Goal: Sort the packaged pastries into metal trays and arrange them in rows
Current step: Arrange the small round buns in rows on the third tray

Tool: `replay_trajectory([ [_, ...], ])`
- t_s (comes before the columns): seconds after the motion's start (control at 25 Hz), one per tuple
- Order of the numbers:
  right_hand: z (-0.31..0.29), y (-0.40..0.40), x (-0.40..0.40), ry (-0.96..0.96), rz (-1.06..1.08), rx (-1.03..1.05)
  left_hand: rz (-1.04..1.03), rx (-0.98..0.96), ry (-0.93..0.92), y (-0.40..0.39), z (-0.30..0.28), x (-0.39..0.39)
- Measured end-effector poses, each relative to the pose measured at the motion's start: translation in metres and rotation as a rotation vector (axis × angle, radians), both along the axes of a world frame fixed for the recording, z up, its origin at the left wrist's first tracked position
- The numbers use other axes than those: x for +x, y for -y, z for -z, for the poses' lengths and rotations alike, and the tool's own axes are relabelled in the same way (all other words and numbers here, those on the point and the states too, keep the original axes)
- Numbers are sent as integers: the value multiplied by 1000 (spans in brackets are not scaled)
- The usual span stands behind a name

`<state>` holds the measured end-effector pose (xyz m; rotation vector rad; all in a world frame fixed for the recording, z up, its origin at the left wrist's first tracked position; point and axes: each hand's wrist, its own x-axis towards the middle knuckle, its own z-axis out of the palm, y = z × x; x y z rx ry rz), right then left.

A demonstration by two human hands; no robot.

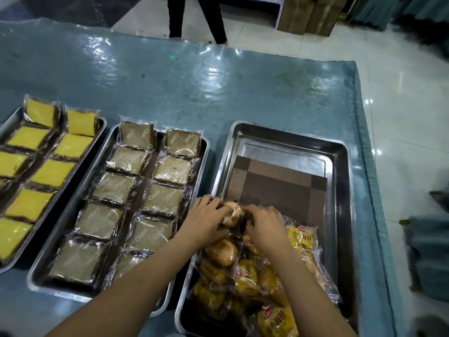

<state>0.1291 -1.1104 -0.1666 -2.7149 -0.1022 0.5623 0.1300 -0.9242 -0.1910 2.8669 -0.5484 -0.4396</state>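
Three metal trays stand side by side on a blue table. The right tray (pixel 340 190) has a brown woven mat (pixel 279 186) on its floor and a heap of yellow-wrapped small buns (pixel 245 276) at its near end. My left hand (pixel 206 215) and my right hand (pixel 264 224) both grip one wrapped golden bun (pixel 232 212) at the mat's near edge, on the tray's left side. The middle tray (pixel 206 147) holds two rows of wrapped brown cake slices (pixel 167 198). The left tray (pixel 103 122) holds rows of wrapped yellow cake slices (pixel 53 173).
The table (pixel 194 88) is covered with glossy clear plastic over blue cloth. A person's dark-trousered legs (pixel 194 18) stand at its far side on a tiled floor. The table's right edge (pixel 364 142) drops to the floor, with blue-grey fabric further right.
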Motion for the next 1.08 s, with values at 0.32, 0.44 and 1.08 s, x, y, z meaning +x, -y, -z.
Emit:
replay_trajectory([
  [0.32, 1, 3, 2, 14, 15, 23, 28, 54, 37, 6, -2, 11],
  [0.44, 1, 6, 3, 53, 81, 88, -46, -62, 7, 11, -10, 8],
  [1.08, 17, 0, 3, 91, 39, 42, -78, -41, 172, 1, -4, 11],
])
